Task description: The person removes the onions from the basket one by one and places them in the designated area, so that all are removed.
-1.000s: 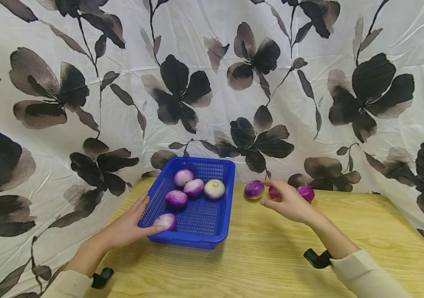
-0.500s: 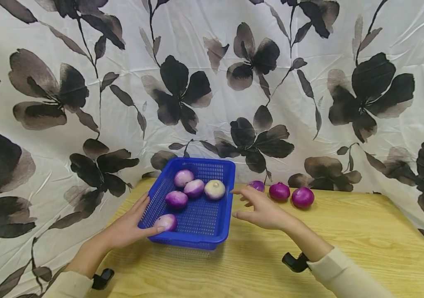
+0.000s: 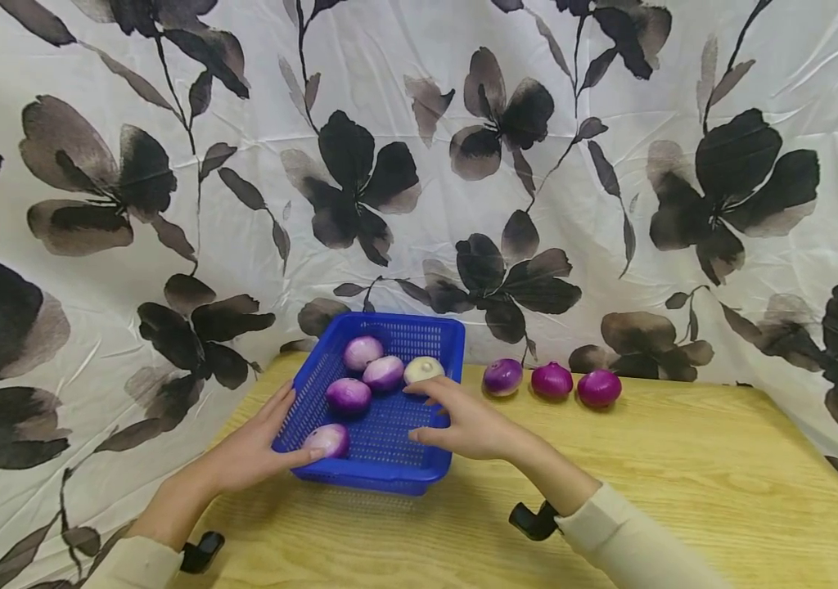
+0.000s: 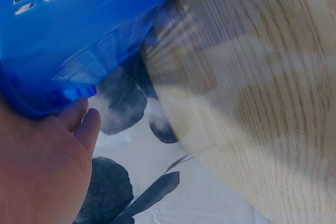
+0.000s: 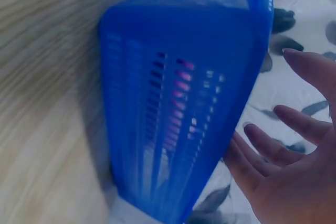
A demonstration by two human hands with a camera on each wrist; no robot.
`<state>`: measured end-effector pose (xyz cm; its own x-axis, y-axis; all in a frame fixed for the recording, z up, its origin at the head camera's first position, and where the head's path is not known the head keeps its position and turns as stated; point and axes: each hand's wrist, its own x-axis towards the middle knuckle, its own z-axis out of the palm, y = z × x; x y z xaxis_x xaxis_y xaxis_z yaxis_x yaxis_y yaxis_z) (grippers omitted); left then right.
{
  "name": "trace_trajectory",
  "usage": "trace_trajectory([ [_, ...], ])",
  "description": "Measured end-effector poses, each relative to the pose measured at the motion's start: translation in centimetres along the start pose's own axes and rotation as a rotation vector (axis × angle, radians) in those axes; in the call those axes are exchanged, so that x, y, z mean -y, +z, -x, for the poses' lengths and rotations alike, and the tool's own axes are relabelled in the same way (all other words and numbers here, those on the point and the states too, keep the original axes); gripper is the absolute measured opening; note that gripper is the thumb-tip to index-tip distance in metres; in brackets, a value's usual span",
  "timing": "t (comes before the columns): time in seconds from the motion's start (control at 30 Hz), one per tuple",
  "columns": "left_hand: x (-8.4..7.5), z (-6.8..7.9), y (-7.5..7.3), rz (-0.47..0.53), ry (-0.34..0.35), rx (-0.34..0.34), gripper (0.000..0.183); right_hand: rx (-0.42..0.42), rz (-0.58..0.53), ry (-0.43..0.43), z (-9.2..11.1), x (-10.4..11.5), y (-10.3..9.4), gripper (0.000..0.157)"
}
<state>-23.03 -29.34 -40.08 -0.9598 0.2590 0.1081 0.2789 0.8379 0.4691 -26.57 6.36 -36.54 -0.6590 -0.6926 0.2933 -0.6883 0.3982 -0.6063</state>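
A blue plastic basket (image 3: pixel 397 470) sits on the table, holding several purple onions (image 3: pixel 349 396) and one pale onion (image 3: pixel 422 368). My left hand (image 3: pixel 253 446) grips the basket's near left corner, thumb over the rim beside an onion (image 3: pixel 334 435) and fingers along the outer left wall. Over the basket's right rim reaches my right hand (image 3: pixel 466 421), fingers spread and slightly bent, holding nothing. Its fingertips hover near the pale onion and partly cover it; whether they touch is unclear. In the right wrist view, that hand (image 5: pixel 294 166) shows beside the basket wall (image 5: pixel 173 108).
Right of the basket, three red onions stand in a row at the table's back edge: the left one (image 3: pixel 502 377), the middle one (image 3: pixel 551 380) and the right one (image 3: pixel 599 388). A floral cloth (image 3: pixel 419 164) hangs behind the wooden table (image 3: pixel 647 483).
My right hand has moved left from the onions at the back to above the basket's right rim, bringing the row of three into full view. The left hand and basket have stayed put.
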Motion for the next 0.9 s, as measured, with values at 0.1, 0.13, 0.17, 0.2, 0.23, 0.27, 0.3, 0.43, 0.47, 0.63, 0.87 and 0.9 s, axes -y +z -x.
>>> trace_trajectory([
  [0.1, -0.1, 0.0, 0.1, 0.000, -0.004, 0.008, 0.121, 0.002, 0.031, -0.012, -0.6, 0.2, 0.7, 0.057],
  [0.13, -0.1, 0.0, 0.1, 0.000, -0.005, 0.009, 0.121, 0.004, 0.041, -0.015, -0.8, 0.3, 1.0, 0.057],
  [0.17, -0.1, 0.0, 0.1, -0.001, -0.007, 0.010, 0.121, 0.009, 0.051, -0.014, -1.1, 0.4, 1.3, 0.058],
  [0.2, -0.1, -0.1, 0.2, -0.003, -0.008, 0.010, 0.121, 0.012, 0.060, -0.017, -1.3, 0.5, 1.6, 0.058],
  [0.23, -0.1, -0.1, 0.2, -0.004, -0.007, 0.009, 0.121, 0.013, 0.066, -0.019, -1.6, 0.5, 1.9, 0.058],
  [0.27, 0.0, -0.1, 0.2, -0.008, -0.007, 0.008, 0.121, 0.017, 0.069, -0.022, -1.9, 0.6, 2.2, 0.058],
  [0.3, 0.0, -0.1, 0.2, -0.009, -0.007, 0.007, 0.121, 0.019, 0.074, -0.022, -2.2, 0.7, 2.5, 0.058],
  [0.43, 0.2, 0.0, 0.3, -0.011, -0.009, 0.007, 0.120, 0.043, 0.085, -0.002, -3.2, 0.9, 3.7, 0.060],
  [0.47, 0.2, 0.0, 0.3, -0.012, -0.011, 0.009, 0.120, 0.051, 0.088, 0.005, -3.5, 1.1, 4.0, 0.060],
  [0.63, 0.2, 0.0, 0.2, -0.012, -0.010, 0.011, 0.119, 0.078, 0.101, 0.044, -4.7, 1.6, 5.2, 0.066],
  [0.87, -0.1, -0.1, 0.0, -0.007, -0.016, 0.019, 0.120, 0.123, 0.133, 0.102, -6.2, 1.8, 6.8, 0.067],
  [0.9, -0.2, -0.1, 0.0, -0.004, -0.016, 0.022, 0.120, 0.134, 0.141, 0.107, -6.4, 1.8, 7.1, 0.067],
])
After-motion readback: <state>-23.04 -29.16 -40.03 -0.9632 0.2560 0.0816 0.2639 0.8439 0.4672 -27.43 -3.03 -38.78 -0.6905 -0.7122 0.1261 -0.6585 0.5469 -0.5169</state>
